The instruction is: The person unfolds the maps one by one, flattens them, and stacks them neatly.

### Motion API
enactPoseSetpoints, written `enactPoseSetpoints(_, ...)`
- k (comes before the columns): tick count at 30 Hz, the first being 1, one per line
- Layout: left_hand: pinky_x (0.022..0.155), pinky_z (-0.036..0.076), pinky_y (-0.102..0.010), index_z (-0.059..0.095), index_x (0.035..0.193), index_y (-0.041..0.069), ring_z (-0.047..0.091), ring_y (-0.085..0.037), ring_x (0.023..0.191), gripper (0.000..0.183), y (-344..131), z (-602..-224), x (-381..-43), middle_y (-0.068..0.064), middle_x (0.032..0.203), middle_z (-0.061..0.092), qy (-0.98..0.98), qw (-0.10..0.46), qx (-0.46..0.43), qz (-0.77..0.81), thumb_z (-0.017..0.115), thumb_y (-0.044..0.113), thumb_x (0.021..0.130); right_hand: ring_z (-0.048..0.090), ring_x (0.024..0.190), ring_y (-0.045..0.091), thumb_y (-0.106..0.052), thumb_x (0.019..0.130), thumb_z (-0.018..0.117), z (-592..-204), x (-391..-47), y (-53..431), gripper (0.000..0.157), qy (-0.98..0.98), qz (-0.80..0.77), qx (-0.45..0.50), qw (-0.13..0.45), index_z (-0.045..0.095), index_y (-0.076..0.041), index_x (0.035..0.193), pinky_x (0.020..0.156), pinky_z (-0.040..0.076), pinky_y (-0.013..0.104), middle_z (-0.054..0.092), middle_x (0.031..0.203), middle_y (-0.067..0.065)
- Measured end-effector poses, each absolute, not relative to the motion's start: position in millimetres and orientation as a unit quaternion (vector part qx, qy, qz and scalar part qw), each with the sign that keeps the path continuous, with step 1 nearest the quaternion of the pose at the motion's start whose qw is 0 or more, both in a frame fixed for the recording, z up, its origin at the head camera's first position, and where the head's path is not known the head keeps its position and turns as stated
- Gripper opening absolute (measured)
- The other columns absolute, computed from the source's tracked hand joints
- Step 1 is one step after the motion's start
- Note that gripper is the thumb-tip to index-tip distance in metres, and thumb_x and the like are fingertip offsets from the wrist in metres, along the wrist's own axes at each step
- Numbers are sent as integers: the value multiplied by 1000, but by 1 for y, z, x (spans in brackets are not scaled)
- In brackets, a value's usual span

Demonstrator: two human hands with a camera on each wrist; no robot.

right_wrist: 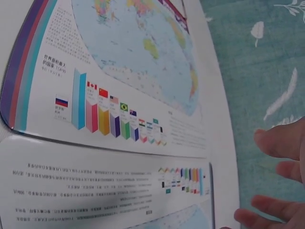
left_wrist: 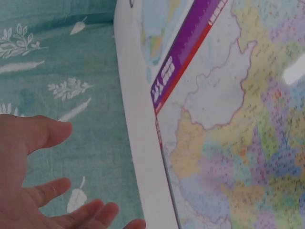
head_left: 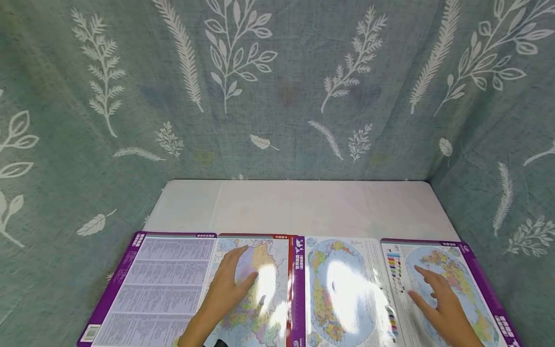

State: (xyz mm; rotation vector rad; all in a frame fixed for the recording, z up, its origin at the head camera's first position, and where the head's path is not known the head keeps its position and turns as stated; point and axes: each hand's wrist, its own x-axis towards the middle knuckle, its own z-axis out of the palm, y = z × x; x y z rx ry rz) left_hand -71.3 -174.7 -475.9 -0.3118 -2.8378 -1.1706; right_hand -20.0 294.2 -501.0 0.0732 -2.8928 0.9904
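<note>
Several glossy map sheets lie side by side on a white table. My left hand (head_left: 227,284) is over the red-bordered map (head_left: 277,258), thumb and fingers spread apart and holding nothing. In the left wrist view, the left fingers (left_wrist: 52,131) appear beside the table's edge. My right hand (head_left: 446,308) is above the rightmost world map (head_left: 461,284), its fingers loosely bent with nothing between them. Between the hands lies another world map (head_left: 318,260) with a purple side strip and bright glare. Flags and coloured bars (right_wrist: 102,112) show on the right sheet.
At the left lies a purple-edged sheet (head_left: 165,274) printed with columns of small text. Behind the sheets runs the white tabletop (head_left: 303,207). A green curtain (head_left: 277,96) with white leaf patterns stands at the back and both sides.
</note>
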Motion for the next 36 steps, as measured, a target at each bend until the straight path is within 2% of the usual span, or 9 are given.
enactPoseSetpoints(5, 89, 45, -55, 41, 139, 4, 46, -38, 117, 64, -166, -482, -74, -19, 135, 42, -908, 22, -99, -406, 71, 19, 84, 53, 102, 39, -23, 90, 66, -502, -22, 291, 55, -943, 330, 15, 46, 44, -5, 137, 65, 52, 38, 48, 123, 19)
enactPoseSetpoints(8, 84, 49, -52, 42, 138, 5, 48, -34, 114, 63, -161, -484, -76, -18, 133, 45, -901, 15, -95, -423, 71, 18, 84, 54, 100, 39, -23, 90, 66, -504, -24, 288, 55, -940, 337, 9, 41, 44, -4, 136, 64, 51, 32, 48, 123, 19)
enactPoseSetpoints(13, 81, 51, -50, 43, 137, 7, 50, -32, 112, 61, -156, -487, -78, -13, 131, 48, -892, 1, -89, -444, 72, 19, 84, 56, 98, 37, -24, 90, 67, -504, -25, 284, 56, -938, 345, -4, 27, 43, -2, 135, 64, 52, 32, 48, 124, 21)
enactPoseSetpoints(20, 78, 51, -41, 48, 133, 7, 53, -28, 106, 56, -149, -492, -81, -8, 125, 53, -886, -14, -78, -456, 72, 18, 83, 58, 95, 36, -22, 88, 69, -504, -29, 280, 56, -936, 352, -14, 20, 44, -1, 134, 61, 50, 25, 50, 122, 21)
enactPoseSetpoints(24, 76, 51, -36, 48, 133, 8, 53, -27, 106, 55, -146, -493, -83, -8, 124, 54, -882, -31, -72, -465, 71, 20, 84, 57, 96, 35, -22, 87, 69, -505, -31, 278, 57, -936, 352, -28, 3, 44, -1, 134, 64, 51, 31, 50, 122, 22)
enactPoseSetpoints(28, 75, 51, -34, 48, 133, 10, 54, -28, 106, 53, -141, -493, -85, -11, 123, 54, -872, -51, -65, -483, 70, 21, 85, 57, 97, 35, -23, 87, 69, -505, -33, 277, 57, -933, 357, -41, -15, 44, 0, 133, 65, 52, 35, 50, 123, 23)
enactPoseSetpoints(36, 73, 52, -37, 49, 131, 7, 55, -33, 105, 49, -128, -494, -88, -20, 121, 53, -849, -76, -66, -519, 67, 20, 87, 58, 94, 31, -21, 87, 69, -509, -35, 274, 53, -926, 376, -36, -13, 47, -1, 131, 62, 50, 27, 52, 123, 22)
